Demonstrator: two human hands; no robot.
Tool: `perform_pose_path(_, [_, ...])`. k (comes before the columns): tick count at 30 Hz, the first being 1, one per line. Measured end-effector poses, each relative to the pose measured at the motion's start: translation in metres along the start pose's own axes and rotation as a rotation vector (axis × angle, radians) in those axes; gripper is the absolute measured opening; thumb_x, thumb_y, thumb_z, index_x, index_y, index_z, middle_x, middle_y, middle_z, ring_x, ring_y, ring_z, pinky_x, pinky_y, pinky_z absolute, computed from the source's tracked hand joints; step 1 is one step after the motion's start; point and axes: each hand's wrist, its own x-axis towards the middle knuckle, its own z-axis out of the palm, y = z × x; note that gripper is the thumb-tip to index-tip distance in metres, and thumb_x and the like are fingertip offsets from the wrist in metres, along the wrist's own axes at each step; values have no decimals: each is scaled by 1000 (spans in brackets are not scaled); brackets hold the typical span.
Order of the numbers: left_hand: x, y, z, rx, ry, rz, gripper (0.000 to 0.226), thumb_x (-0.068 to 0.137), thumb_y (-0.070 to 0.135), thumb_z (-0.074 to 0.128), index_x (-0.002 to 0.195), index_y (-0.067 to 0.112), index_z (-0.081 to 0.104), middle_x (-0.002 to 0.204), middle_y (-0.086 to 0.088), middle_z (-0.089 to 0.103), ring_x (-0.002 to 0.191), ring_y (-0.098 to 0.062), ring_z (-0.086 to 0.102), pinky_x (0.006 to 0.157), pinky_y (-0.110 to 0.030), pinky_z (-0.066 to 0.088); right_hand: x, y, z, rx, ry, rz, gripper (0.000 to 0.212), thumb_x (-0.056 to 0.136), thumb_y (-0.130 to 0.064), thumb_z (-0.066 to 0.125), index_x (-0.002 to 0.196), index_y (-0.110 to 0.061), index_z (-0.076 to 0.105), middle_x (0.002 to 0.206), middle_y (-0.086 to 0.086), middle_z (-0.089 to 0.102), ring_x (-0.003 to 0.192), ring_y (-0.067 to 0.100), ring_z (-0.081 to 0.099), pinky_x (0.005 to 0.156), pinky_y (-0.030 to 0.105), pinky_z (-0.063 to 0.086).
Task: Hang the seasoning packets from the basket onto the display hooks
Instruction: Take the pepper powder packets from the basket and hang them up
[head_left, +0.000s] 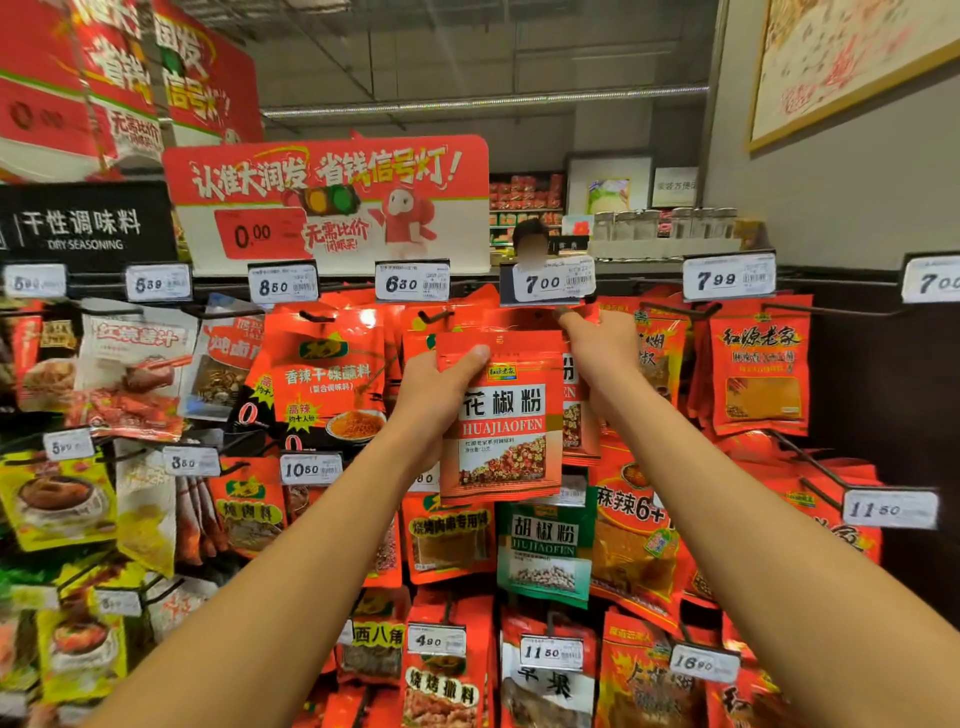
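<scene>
Both arms reach up into the middle of the frame toward a wall of hanging seasoning packets.

Left hand (436, 387): grips a red packet (506, 415) by its left edge, thumb across the upper left corner, fingers behind. The packet reads "HUAJIAOFEN" and sits upright at frame centre, in front of the hung stock, just below the price tag marked 7.00 (550, 283).

Right hand (605, 353): raised just right of the packet's top, fingers curled and pinching near the packets behind it, index finger pointing up toward the hook (571, 306) under that tag. Whether it holds the front packet or the ones behind, cannot tell.

Surroundings: a green packet (545, 551) hangs directly below the held one. Red promotional sign (327, 192) in the upper middle; black "DRY SEASONING" sign (83, 226) at upper left. More red and yellow packets fill the rows left, right and below.
</scene>
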Motion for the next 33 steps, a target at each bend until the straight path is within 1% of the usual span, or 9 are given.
perform_pose_path(2, [3, 0, 2, -10, 0, 1, 14, 94, 32, 70, 96, 18, 69, 85, -4, 80, 76, -22, 78, 56, -29, 59, 3, -1, 0, -20, 10, 14, 22, 79, -39, 69, 58, -46, 69, 57, -10, 70, 62, 18, 72, 65, 38, 59])
perform_pose_path(6, [9, 1, 6, -9, 12, -24, 22, 95, 39, 68, 98, 17, 66, 82, -2, 80, 73, -20, 78, 53, -28, 58, 12, 1, 2, -67, -12, 76, 31, 84, -39, 73, 61, -19, 65, 65, -1, 73, 68, 26, 73, 64, 43, 59])
perform_pose_path(11, [21, 2, 16, -1, 37, -50, 28, 95, 40, 68, 101, 13, 67, 82, -6, 79, 74, -25, 78, 60, -34, 60, 17, 11, -8, -10, -74, 117, 40, 92, -49, 66, 66, -20, 57, 67, -2, 71, 63, 18, 70, 60, 30, 52])
perform_pose_path(15, [28, 7, 33, -18, 28, -56, 22, 95, 37, 69, 98, 15, 65, 73, -1, 78, 66, -18, 76, 50, -27, 57, 14, 20, -19, 85, -79, 98, 42, 95, -48, 60, 61, -23, 56, 59, -5, 66, 51, 11, 63, 51, 24, 45])
perform_pose_path(20, [39, 10, 49, -26, 44, -93, 16, 95, 31, 68, 99, 16, 62, 65, 2, 75, 59, -16, 74, 49, -27, 56, 10, 25, -29, 149, -97, 116, 38, 99, -53, 51, 93, -17, 62, 75, 4, 66, 60, 20, 62, 44, 26, 42])
perform_pose_path(23, [47, 11, 52, -39, 51, -125, 17, 94, 31, 69, 98, 17, 62, 70, -2, 76, 61, -21, 75, 53, -31, 59, 8, 26, -31, 17, -107, 8, 44, 97, -55, 55, 87, -13, 67, 78, -3, 72, 69, 16, 67, 56, 32, 50])
perform_pose_path(26, [52, 12, 54, -36, 68, -140, 15, 93, 28, 71, 97, 16, 65, 69, -4, 76, 58, -21, 74, 51, -31, 58, 9, 23, -27, -136, -38, -83, 33, 94, -49, 62, 83, -19, 69, 82, -3, 73, 80, 19, 69, 72, 41, 54])
perform_pose_path(30, [56, 22, 60, -11, 94, -127, 12, 88, 22, 72, 92, 13, 65, 64, -3, 75, 52, -20, 72, 47, -31, 58, 12, 17, -23, -218, 12, -106, 41, 93, -51, 63, 68, -19, 59, 72, -2, 70, 70, 17, 64, 61, 35, 46])
perform_pose_path(33, [59, 26, 62, 46, 128, -140, 17, 87, 20, 70, 98, 9, 63, 75, -10, 78, 60, -25, 76, 48, -38, 61, 16, 15, -19, -238, 25, -54, 36, 92, -46, 63, 69, -17, 63, 68, -1, 72, 65, 14, 68, 60, 36, 54])
